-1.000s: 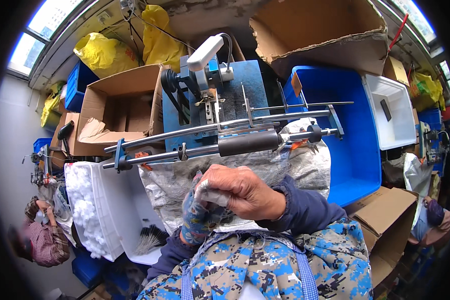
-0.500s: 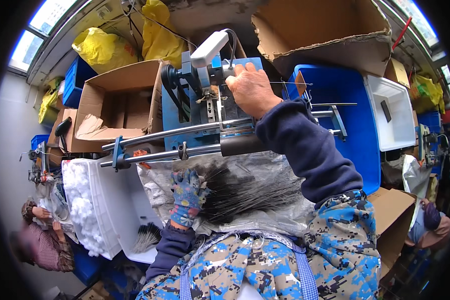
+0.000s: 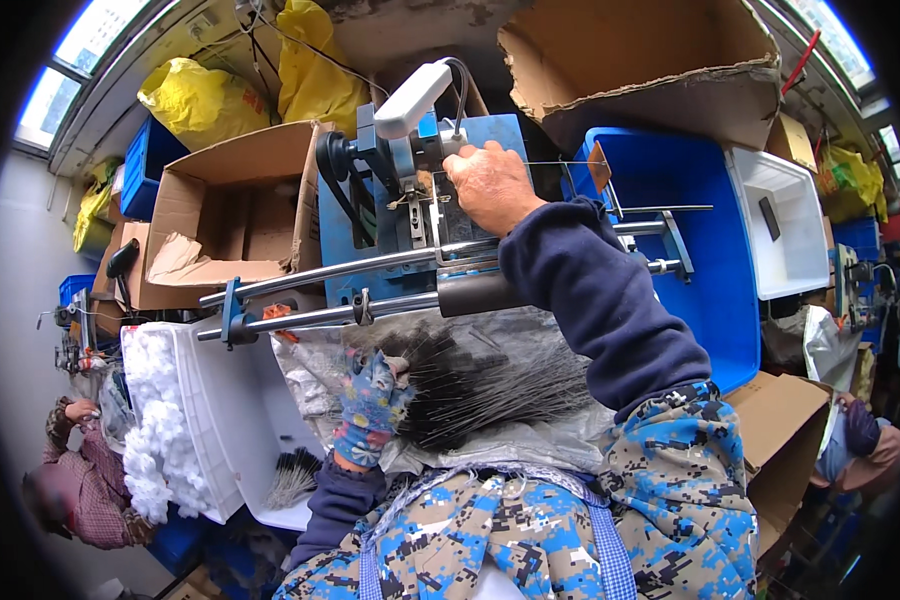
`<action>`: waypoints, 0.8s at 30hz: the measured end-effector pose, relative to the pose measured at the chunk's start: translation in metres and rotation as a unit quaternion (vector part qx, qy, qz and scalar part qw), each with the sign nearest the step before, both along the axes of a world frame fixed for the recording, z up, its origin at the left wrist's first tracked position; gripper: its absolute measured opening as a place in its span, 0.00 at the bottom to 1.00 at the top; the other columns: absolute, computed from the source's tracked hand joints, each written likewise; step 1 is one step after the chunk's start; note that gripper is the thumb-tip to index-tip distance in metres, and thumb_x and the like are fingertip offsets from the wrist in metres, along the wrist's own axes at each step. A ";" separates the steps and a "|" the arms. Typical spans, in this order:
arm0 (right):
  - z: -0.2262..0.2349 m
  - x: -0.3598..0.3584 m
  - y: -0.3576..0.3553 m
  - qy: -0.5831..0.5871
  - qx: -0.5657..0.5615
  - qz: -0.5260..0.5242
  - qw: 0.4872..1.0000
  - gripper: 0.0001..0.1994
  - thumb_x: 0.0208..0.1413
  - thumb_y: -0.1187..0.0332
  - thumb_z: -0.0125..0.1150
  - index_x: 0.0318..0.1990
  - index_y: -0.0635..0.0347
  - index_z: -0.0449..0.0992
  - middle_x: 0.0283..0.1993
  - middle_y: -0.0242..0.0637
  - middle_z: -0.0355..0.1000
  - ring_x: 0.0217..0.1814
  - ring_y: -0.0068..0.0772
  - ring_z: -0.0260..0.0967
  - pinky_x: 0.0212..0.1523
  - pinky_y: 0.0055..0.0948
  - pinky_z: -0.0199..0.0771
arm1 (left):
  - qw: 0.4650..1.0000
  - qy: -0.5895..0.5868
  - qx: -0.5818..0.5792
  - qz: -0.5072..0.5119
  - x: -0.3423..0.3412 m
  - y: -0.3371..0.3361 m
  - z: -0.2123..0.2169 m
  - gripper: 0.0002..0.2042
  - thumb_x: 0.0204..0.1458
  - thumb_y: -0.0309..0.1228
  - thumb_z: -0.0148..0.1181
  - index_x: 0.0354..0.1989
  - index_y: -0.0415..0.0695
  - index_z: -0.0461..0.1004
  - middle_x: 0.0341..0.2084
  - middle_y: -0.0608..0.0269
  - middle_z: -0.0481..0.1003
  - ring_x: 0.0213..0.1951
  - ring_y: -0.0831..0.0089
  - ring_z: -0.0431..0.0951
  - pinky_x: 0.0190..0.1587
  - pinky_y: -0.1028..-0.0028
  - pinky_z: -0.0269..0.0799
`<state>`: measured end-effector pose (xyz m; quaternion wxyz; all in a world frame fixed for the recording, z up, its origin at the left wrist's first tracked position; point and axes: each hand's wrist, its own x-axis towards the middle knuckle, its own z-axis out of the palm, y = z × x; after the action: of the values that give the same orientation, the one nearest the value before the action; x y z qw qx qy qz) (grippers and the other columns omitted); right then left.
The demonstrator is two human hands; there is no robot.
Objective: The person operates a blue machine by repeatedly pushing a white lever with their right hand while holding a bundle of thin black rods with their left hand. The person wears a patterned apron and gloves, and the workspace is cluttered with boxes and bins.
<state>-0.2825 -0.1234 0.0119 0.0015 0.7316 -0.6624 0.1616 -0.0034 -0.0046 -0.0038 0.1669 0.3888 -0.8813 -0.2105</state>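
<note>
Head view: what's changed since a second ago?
The right hand left the gloved left hand and moved up and forward to the blue machine; its grip is unclear. The left hand shifted slightly left, by the thin dark strands. Machine and blue bin stayed put.

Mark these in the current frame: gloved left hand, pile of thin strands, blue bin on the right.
Gloved left hand (image 3: 371,398), head view: patterned fabric, mid-hand.
Pile of thin strands (image 3: 500,385), head view: middle of the pile.
Blue bin (image 3: 720,320), head view: bare inner surface.
</note>
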 end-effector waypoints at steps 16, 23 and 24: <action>0.005 -0.008 0.019 0.054 0.000 -0.085 0.995 0.20 0.47 0.57 0.58 0.44 0.63 0.70 0.55 0.45 0.57 0.56 0.45 0.53 0.49 0.47 0.56 | 0.998 0.052 -0.027 0.001 -0.003 0.003 0.009 0.12 0.35 0.24 0.62 0.32 0.44 0.72 0.26 0.58 0.73 0.29 0.58 0.73 0.35 0.62 0.67; 0.023 -0.011 0.057 0.000 0.071 -0.056 0.996 0.28 0.42 0.55 0.64 0.48 0.67 0.69 0.55 0.48 0.52 0.56 0.45 0.52 0.47 0.42 0.60 | 0.996 0.091 0.002 -0.013 -0.016 0.004 0.004 0.11 0.34 0.21 0.63 0.30 0.43 0.72 0.26 0.59 0.73 0.29 0.57 0.73 0.34 0.63 0.68; 0.022 -0.010 0.058 0.004 0.064 -0.060 0.996 0.29 0.43 0.57 0.64 0.50 0.68 0.67 0.52 0.48 0.54 0.53 0.46 0.56 0.45 0.42 0.63 | 0.996 0.089 -0.011 -0.020 -0.024 0.003 0.013 0.12 0.33 0.21 0.63 0.30 0.44 0.72 0.25 0.60 0.72 0.29 0.58 0.73 0.34 0.63 0.68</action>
<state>-0.2930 -0.0656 0.0339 -0.0334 0.6895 -0.7143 0.1154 -0.0272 -0.0017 0.0088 0.2446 0.3487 -0.8730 -0.2377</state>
